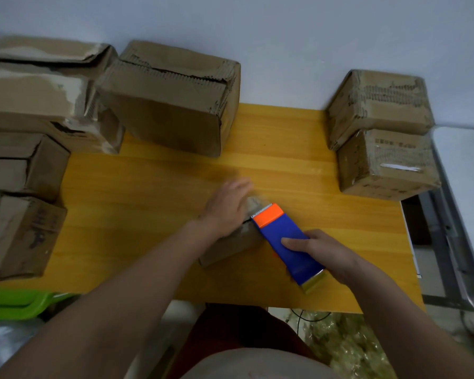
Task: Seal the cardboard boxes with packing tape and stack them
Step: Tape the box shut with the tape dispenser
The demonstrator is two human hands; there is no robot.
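A small cardboard box (230, 248) lies on the yellow wooden table (148, 214), largely hidden under my hands. My left hand (225, 206) rests flat on its top with straight fingers. My right hand (318, 250) grips a blue tape dispenser (290, 242) with an orange head; its toothed blade sits at the box's top beside my left hand. Clear tape shows faintly under my left fingers.
Several worn cardboard boxes (25, 165) crowd the table's left side, and a bigger box (173, 105) stands at the back. Two stacked boxes (381, 132) sit at the right. A green crate (17, 299) is at lower left, a metal frame (449, 242) to the right.
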